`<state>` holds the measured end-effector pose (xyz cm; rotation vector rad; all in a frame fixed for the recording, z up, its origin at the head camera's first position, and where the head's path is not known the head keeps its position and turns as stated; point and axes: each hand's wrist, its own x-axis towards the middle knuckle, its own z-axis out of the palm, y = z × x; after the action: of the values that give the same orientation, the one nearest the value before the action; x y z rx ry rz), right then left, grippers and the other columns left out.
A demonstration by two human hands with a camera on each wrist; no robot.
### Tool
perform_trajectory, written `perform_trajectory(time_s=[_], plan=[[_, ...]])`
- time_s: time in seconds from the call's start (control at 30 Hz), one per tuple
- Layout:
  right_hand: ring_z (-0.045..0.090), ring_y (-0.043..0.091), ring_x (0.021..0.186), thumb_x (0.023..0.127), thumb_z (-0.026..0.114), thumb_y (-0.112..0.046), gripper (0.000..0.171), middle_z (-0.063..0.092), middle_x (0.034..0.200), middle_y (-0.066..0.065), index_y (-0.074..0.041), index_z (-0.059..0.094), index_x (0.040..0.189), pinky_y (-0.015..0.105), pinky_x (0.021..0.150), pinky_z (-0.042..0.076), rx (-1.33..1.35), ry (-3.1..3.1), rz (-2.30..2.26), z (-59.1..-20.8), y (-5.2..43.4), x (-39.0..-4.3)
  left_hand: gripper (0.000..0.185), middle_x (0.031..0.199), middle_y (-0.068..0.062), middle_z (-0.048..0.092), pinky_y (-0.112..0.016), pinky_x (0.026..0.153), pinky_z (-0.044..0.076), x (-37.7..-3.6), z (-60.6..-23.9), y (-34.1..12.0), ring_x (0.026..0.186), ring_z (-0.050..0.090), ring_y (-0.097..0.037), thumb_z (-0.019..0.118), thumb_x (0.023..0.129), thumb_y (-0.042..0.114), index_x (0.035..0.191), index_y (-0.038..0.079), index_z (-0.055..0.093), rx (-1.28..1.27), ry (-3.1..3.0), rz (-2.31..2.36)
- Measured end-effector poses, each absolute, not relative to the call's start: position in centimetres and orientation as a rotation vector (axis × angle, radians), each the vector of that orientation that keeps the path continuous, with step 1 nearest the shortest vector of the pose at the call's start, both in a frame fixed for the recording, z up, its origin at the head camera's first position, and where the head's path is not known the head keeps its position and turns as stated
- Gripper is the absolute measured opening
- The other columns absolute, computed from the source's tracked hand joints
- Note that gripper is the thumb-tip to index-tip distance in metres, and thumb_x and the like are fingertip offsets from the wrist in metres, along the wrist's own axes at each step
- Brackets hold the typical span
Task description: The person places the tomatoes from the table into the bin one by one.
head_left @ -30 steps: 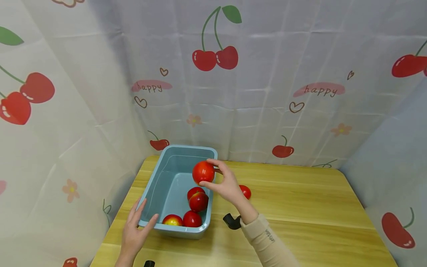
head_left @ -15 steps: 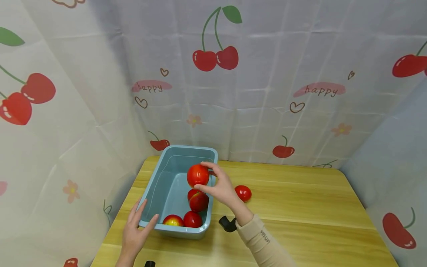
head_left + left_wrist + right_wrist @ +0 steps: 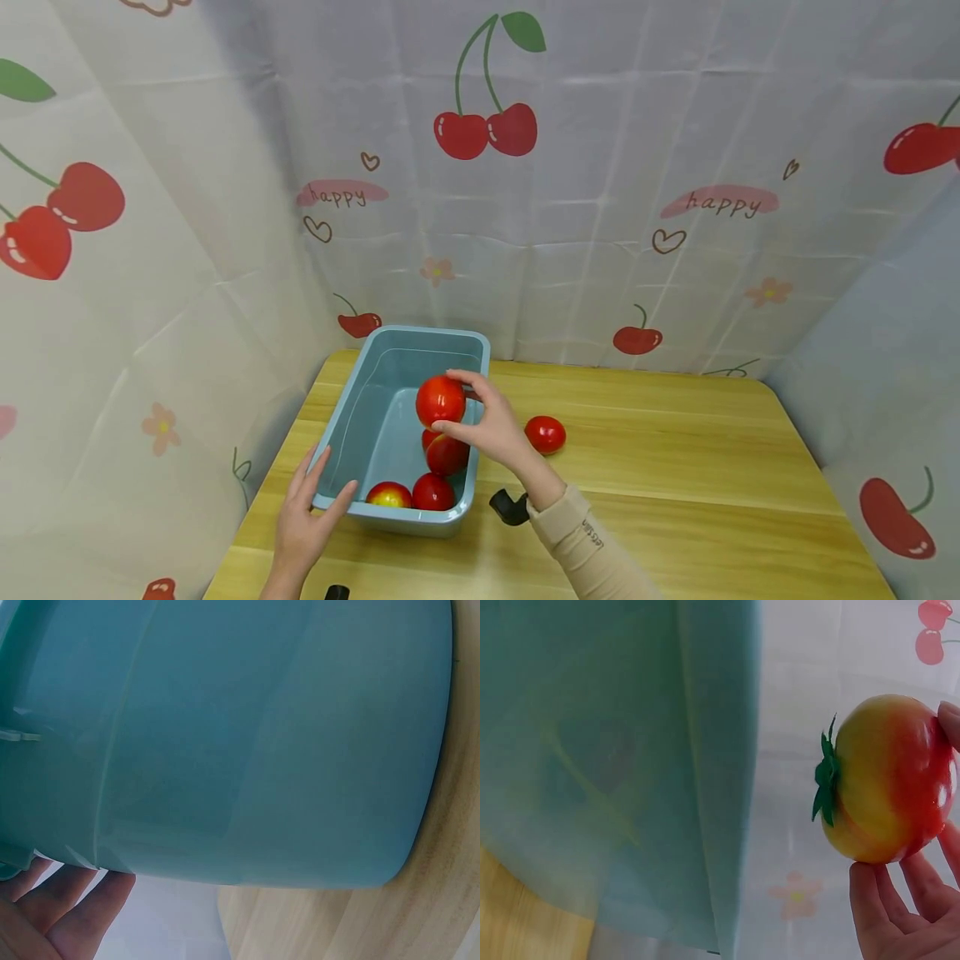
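A red tomato (image 3: 440, 401) is pinched between the thumb and fingers of my right hand (image 3: 491, 423), above the inside of a blue plastic basin (image 3: 482, 358). In the right wrist view this tomato (image 3: 892, 780) shows a yellow base colour and green leafy top, with the basin wall (image 3: 720, 750) beside it. Beneath it in the basin lie several round fruits, among them a dark red one (image 3: 447, 455), another red one (image 3: 433, 492) and a red-yellow one (image 3: 389, 494). My left hand (image 3: 303, 521) rests with spread, straight fingers against the basin's near left corner; its fingertips (image 3: 112, 889) touch the outer wall.
Right of the basin, a glossy red fruit (image 3: 546, 435) lies on the wooden table (image 3: 675, 467). A black curved piece (image 3: 510, 507) shows by my right wrist, and another black piece (image 3: 337, 592) near my left wrist. A cherry-print curtain (image 3: 570, 250) surrounds the table.
My right hand has moved left and slightly nearer with the tomato, further over the basin. The fruit on the table is now in full sight. My left hand has stayed put.
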<state>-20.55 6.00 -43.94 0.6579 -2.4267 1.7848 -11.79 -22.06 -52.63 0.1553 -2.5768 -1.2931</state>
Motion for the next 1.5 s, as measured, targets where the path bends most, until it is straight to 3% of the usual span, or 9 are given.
perform_trajectory(time_s=[0.13, 0.27, 0.37, 0.67, 0.93, 1.2, 1.5], plan=[[0.046, 0.024, 0.120, 0.078, 0.078, -0.018, 0.063, 0.049, 0.136, 0.004, -0.014, 0.049, 0.134, 0.043, 0.097, 0.042, 0.659, -2.442, 1.804, -43.9, 6.1, -20.4, 0.069, 0.151, -0.007, 0.027, -0.065, 0.096, 0.029, -11.8, -52.6, -22.0, 0.133, 0.029, -0.038, 0.070, 0.084, 0.040, 0.142, 0.016, 0.043, 0.155, -2.577, -1.295], [0.045, 0.021, 0.123, 0.078, 0.078, -0.020, 0.064, 0.047, 0.137, 0.001, -0.015, 0.048, 0.134, 0.041, 0.100, 0.040, 0.648, -2.451, 1.810, -44.1, 6.6, -20.3, 0.068, 0.151, -0.007, 0.028, -0.064, 0.096, 0.030, -11.9, -52.7, -22.0, 0.133, 0.030, -0.038, 0.070, 0.084, 0.039, 0.142, 0.015, 0.043, 0.151, -2.573, -1.292], [0.047, 0.020, 0.120, 0.078, 0.078, -0.028, 0.064, 0.047, 0.136, -0.003, -0.020, 0.049, 0.134, 0.042, 0.096, 0.043, 0.623, -2.459, 1.798, -44.6, 7.2, -20.4, 0.068, 0.151, -0.007, 0.027, -0.064, 0.096, 0.030, -11.9, -52.8, -22.1, 0.133, 0.030, -0.038, 0.070, 0.084, 0.039, 0.142, 0.015, 0.043, 0.150, -2.573, -1.293], [0.049, 0.036, 0.117, 0.076, 0.079, -0.028, 0.065, 0.048, 0.136, 0.002, -0.019, 0.050, 0.134, 0.050, 0.089, 0.047, 0.536, -2.442, 1.814, -45.6, 8.4, -20.6, 0.068, 0.150, -0.006, 0.028, -0.064, 0.095, 0.031, -12.0, -52.9, -22.1, 0.132, 0.031, -0.037, 0.071, 0.083, 0.038, 0.141, 0.014, 0.044, 0.143, -2.564, -1.286], [0.048, 0.033, 0.119, 0.076, 0.080, -0.024, 0.063, 0.051, 0.134, 0.002, -0.016, 0.053, 0.132, 0.051, 0.096, 0.041, 0.513, -2.406, 1.761, -46.2, 9.6, -21.0, 0.067, 0.149, -0.010, 0.030, -0.065, 0.095, 0.032, -11.9, -52.9, -22.1, 0.131, 0.032, -0.038, 0.071, 0.083, 0.038, 0.141, 0.014, 0.045, 0.140, -2.561, -1.269], [0.049, 0.025, 0.118, 0.074, 0.082, -0.016, 0.062, 0.054, 0.130, 0.004, -0.011, 0.054, 0.129, 0.042, 0.099, 0.040, 0.453, -2.415, 1.678, -46.6, 11.0, -21.5, 0.067, 0.149, -0.010, 0.031, -0.064, 0.094, 0.033, -11.9, -52.9, -22.1, 0.130, 0.034, -0.038, 0.071, 0.083, 0.038, 0.140, 0.014, 0.045, 0.146, -2.558, -1.258], [0.048, 0.033, 0.120, 0.074, 0.081, -0.010, 0.061, 0.054, 0.130, 0.012, -0.006, 0.054, 0.128, 0.045, 0.100, 0.038, 0.415, -2.377, 1.663, -47.4, 12.5, -21.9, 0.066, 0.149, -0.010, 0.031, -0.064, 0.094, 0.033, -11.8, -52.8, -22.0, 0.130, 0.034, -0.038, 0.070, 0.084, 0.038, 0.140, 0.013, 0.046, 0.143, -2.555, -1.252]])
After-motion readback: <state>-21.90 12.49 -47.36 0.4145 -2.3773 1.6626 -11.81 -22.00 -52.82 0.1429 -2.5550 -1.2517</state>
